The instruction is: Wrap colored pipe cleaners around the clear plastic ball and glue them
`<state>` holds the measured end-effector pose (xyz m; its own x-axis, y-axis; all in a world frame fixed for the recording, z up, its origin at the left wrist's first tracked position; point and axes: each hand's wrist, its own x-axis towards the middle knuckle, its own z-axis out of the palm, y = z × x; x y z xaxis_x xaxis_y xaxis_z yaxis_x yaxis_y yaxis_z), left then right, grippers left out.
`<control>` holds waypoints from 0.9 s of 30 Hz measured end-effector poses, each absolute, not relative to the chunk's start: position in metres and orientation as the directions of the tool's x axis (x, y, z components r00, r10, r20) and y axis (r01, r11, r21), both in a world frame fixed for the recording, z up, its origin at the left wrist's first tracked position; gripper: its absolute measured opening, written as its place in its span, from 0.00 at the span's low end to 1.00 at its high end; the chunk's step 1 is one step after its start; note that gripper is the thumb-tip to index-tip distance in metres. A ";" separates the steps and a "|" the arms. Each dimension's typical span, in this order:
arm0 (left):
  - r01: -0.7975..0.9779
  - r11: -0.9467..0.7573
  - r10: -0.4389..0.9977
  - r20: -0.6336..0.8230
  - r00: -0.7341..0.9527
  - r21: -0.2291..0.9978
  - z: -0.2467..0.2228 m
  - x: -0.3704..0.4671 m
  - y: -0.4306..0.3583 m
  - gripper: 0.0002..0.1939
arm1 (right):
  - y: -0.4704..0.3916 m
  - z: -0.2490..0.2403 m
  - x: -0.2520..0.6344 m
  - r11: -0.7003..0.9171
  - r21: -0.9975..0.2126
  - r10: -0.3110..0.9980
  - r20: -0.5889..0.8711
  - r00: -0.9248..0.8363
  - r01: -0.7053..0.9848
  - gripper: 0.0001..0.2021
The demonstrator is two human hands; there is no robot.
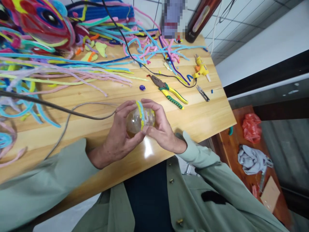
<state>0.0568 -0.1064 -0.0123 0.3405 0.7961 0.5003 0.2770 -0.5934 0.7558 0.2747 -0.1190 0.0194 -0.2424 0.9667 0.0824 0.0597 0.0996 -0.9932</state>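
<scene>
Ball (131, 121) at the centre of the frame, see-through and rounded, and two bare hands share it! The left hand (114, 132) cups one side, the right hand (162, 126) the other, fingers curled over the far edge, thumbs round the near one. Neither grip is spread wide; each opens just enough to fit the curve, and both touch the piece. Across the middle, between the two sets of fingertips, runs a fuzzy band: a light-blue chenille strip (142, 112) beside a yellow chenille strip (138, 105), the right thumb close to its lower end.

How will it handle? Light, by the look of it: a hollow shell, probably stiff plastic, smooth enough to slip and likely to dent or crack under a hard squeeze. Best hold is on the bare clear sides, fingers spread and pressure gentle, well off that soft band, which could shift if rubbed.

Around it, a busy wooden table (205, 120)! Just above and right of the hands lie combination pliers (166, 90) with green-and-yellow handles; farther right, thread snips (202, 93), and above those a yellow glue gun (201, 68). Loose chenille stems (79, 69) sprawl over the upper left, beneath a colourful figure (45, 24) with a big dark eye.
</scene>
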 end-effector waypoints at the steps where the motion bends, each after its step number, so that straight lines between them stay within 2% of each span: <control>1: 0.271 -0.584 0.803 0.495 0.332 0.765 -0.012 0.057 -0.108 0.38 | -0.120 0.017 0.275 0.122 -0.990 0.966 0.100 -0.240 0.077 0.36; 5: 0.229 -0.551 0.825 0.483 0.294 0.803 -0.011 0.059 -0.111 0.40 | -0.122 0.001 0.276 0.222 -0.966 0.954 0.186 -0.237 0.133 0.44; 8: 0.230 -0.516 0.850 0.459 0.259 0.825 -0.011 0.060 -0.113 0.39 | -0.121 -0.010 0.279 0.229 -0.958 0.964 0.200 -0.175 0.170 0.46; 11: 0.260 -0.495 0.864 0.439 0.248 0.829 -0.016 0.057 -0.110 0.38 | -0.122 -0.014 0.281 0.262 -0.948 0.964 0.247 -0.103 0.181 0.40; 16: 0.279 -0.571 0.820 0.518 0.244 0.772 -0.028 0.051 -0.097 0.48 | -0.119 -0.006 0.281 0.347 -0.898 0.937 0.344 -0.060 0.270 0.32; 20: 0.333 -0.567 0.824 0.516 0.236 0.753 -0.029 0.054 -0.089 0.38 | -0.108 -0.002 0.280 0.395 -0.888 0.911 0.411 0.020 0.235 0.27; 23: 0.323 -0.563 0.826 0.511 0.235 0.761 -0.031 0.055 -0.086 0.38 | -0.105 -0.001 0.290 0.398 -0.898 0.908 0.415 0.060 0.187 0.24; 27: 0.252 -0.490 0.871 0.462 0.165 0.835 -0.040 0.052 -0.079 0.39 | -0.108 0.005 0.322 0.322 -0.936 0.937 0.337 0.090 0.143 0.23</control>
<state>0.0517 -0.0793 -0.0404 0.1651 0.8714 0.4619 0.2518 -0.4900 0.8345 0.3223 -0.1083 0.0048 0.0897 0.9374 0.3366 0.1431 0.3223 -0.9357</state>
